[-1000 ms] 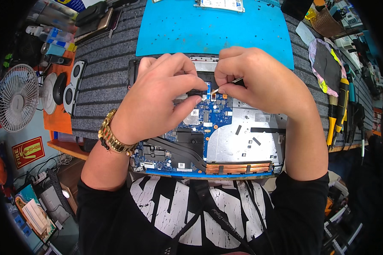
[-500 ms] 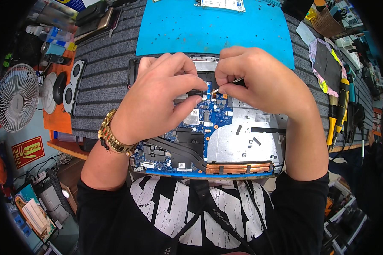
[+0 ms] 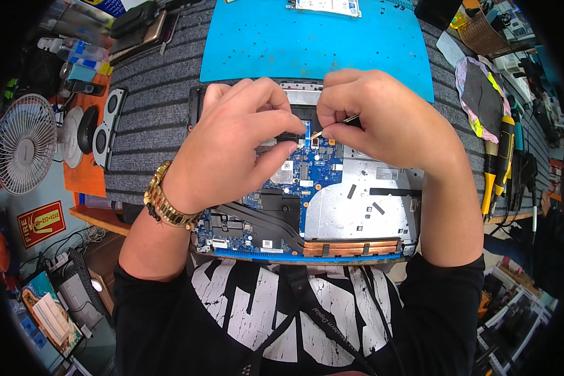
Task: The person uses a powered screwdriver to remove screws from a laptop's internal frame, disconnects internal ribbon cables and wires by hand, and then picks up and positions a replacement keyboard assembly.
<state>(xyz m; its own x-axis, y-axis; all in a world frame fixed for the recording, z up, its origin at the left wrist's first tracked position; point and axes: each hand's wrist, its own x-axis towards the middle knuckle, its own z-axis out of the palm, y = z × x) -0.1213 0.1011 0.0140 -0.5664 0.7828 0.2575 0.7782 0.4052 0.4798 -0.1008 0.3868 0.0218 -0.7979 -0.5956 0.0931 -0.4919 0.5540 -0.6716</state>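
An opened laptop base [image 3: 357, 213] lies before me, its blue circuit board [image 3: 323, 170] and copper heatsink [image 3: 351, 248] exposed. My right hand [image 3: 373, 116] pinches a slim metal tool [image 3: 318, 134]; its light tip is at a flat ribbon cable [image 3: 308, 131] with blue and white on it. It cannot be told whether the tool is tweezers or a pick. From the other side my left hand [image 3: 235, 135] reaches over the board, thumb and index finger apart, the index fingertip beside the cable. Its palm hides part of the laptop's left side.
Beyond the laptop is a blue mat [image 3: 319, 47] with dark specks and a drive [image 3: 326, 6] at its far edge. A pair of speaker-like round parts [image 3: 109, 128] lies left, near a white fan [image 3: 25, 144]. Yellow-and-black tools [image 3: 499, 163] lie right, by a dark round pad [image 3: 480, 94].
The tool's tip has shifted very slightly at the ribbon cable. Both hands otherwise keep the same place.
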